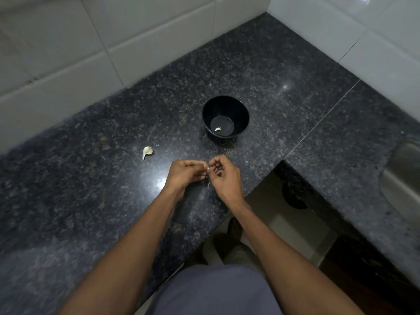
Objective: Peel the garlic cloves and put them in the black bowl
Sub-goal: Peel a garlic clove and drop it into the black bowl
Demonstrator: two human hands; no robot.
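Over the counter (91, 178) | left hand (185, 172), right hand (223, 176): both grips pinch garlic clove (207, 167) | black bowl (241, 110): one clove (217, 129)

Dim, glare spots, warped edges

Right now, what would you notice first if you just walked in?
Two hands, the left hand and right hand, pinch a small garlic clove together over the dark counter. Beyond them stands a black bowl with one clove inside; another pale clove lies to its left.
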